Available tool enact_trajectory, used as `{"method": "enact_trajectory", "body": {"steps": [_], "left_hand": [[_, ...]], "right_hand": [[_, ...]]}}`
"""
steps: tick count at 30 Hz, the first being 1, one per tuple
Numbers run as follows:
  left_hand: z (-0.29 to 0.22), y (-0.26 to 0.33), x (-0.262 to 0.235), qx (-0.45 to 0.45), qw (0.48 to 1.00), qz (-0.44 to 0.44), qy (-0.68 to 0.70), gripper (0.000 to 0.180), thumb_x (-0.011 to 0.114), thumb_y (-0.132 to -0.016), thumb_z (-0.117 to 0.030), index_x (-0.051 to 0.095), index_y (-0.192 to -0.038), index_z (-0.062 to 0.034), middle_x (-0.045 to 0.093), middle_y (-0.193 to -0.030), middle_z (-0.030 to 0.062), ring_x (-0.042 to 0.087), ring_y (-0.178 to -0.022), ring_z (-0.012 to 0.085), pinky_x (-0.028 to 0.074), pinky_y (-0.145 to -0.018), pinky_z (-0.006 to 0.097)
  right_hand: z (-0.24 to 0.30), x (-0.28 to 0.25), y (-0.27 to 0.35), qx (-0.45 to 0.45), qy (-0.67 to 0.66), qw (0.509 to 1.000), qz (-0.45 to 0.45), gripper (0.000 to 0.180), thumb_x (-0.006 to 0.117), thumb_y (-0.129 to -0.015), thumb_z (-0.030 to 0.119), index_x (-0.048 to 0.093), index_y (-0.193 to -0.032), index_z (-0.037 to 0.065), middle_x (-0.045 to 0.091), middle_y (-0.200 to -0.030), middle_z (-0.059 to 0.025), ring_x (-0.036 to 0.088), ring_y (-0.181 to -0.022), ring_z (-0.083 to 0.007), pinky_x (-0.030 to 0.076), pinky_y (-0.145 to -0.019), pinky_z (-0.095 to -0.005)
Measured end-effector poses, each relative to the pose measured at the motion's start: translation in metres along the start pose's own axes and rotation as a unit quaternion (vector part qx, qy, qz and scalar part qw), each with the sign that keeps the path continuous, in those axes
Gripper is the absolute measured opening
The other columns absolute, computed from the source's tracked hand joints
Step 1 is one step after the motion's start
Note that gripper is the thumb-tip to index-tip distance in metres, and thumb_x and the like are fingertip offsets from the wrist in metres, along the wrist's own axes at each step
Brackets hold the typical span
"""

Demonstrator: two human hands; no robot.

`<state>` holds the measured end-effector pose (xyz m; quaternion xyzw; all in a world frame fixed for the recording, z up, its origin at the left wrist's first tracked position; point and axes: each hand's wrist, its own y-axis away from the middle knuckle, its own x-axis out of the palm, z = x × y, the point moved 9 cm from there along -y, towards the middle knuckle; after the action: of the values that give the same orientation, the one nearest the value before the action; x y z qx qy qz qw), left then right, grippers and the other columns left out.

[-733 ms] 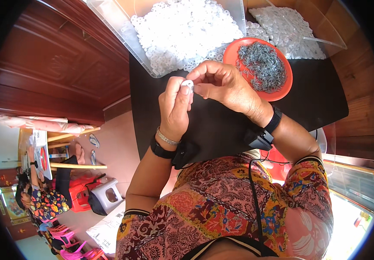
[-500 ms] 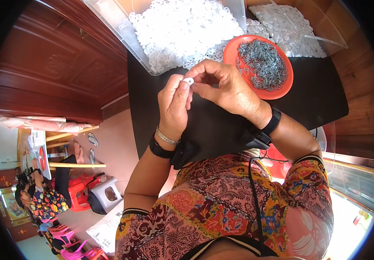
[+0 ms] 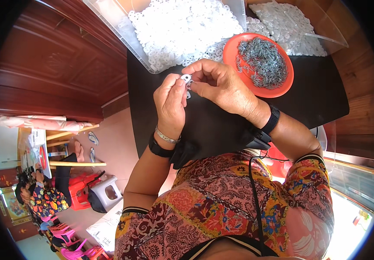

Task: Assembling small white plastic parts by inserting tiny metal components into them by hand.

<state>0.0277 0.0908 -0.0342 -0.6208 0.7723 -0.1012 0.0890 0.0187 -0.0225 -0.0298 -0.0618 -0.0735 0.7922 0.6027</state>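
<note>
Red and yellow print covered the worker's shirt at the near edge, below a black table. Black wristbands circled both arms. Over the table, the left hand held a small white piece with a dark hole, its thumb and forefinger pinched close on the rim. The right hand reached in from the right, thumb and forefinger bent and slightly parted, tips right at the piece; whether they gripped it could not be told. Another pale bit showed just below the left fingertips, too small to make out.

Such close work seemed to call for a firm left pinch, with the hole uncovered and facing the eyes, and a light right-hand touch so that the piece would not twist or slip. Working low over the table would likely make a dropped part easy to recover.

Farther right, an orange plate carried a heap of thin grey metal pins, within easy reach. At far left stood a clear bin heaped with white rings; at far right lay a clear bag of pale parts.
</note>
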Motion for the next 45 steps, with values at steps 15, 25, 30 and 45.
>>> {"method": "enact_trajectory", "body": {"steps": [15,25,30,45], "left_hand": [[0.005,0.0,0.004,-0.024,1.0,0.016,0.012,0.028,0.046,-0.094,-0.025,0.055,-0.082,-0.0016,0.043,-0.058,-0.0019,0.036,-0.049,0.0049,0.026,-0.045,0.02],[0.003,0.0,0.002,-0.023,0.999,0.023,0.028,0.027,0.045,-0.095,-0.024,0.054,-0.083,-0.0013,0.04,-0.058,-0.0026,0.034,-0.049,0.005,0.026,-0.045,0.02],[-0.001,0.0,0.005,-0.06,0.996,0.051,0.034,0.025,0.044,-0.094,-0.023,0.052,-0.081,-0.0027,0.036,-0.058,-0.0039,0.033,-0.049,0.0046,0.024,-0.044,0.02],[-0.007,-0.002,0.007,-0.028,0.994,0.106,-0.014,0.031,0.045,-0.093,-0.026,0.055,-0.079,-0.0011,0.038,-0.059,-0.0031,0.032,-0.048,0.0046,0.022,-0.044,0.021]], "right_hand": [[-0.001,-0.003,0.001,-0.002,0.013,0.999,-0.033,0.025,0.059,-0.086,-0.002,0.059,-0.11,0.002,0.054,-0.081,0.0037,0.052,-0.076,-0.0024,0.045,-0.068,-0.0178],[0.006,-0.003,0.002,-0.065,-0.017,0.997,-0.048,0.023,0.064,-0.084,0.004,0.061,-0.107,-0.001,0.061,-0.075,-0.0004,0.055,-0.07,-0.0044,0.047,-0.064,-0.0211],[0.016,-0.001,0.005,-0.088,0.037,0.995,-0.03,0.028,0.068,-0.08,0.003,0.062,-0.108,0.001,0.062,-0.081,-0.0019,0.057,-0.073,-0.0062,0.049,-0.066,-0.0227],[0.043,0.0,0.009,-0.209,0.202,0.956,-0.046,0.026,0.075,-0.074,0.009,0.063,-0.096,0.005,0.062,-0.074,-0.0069,0.061,-0.062,-0.0149,0.048,-0.055,-0.0269]]}}
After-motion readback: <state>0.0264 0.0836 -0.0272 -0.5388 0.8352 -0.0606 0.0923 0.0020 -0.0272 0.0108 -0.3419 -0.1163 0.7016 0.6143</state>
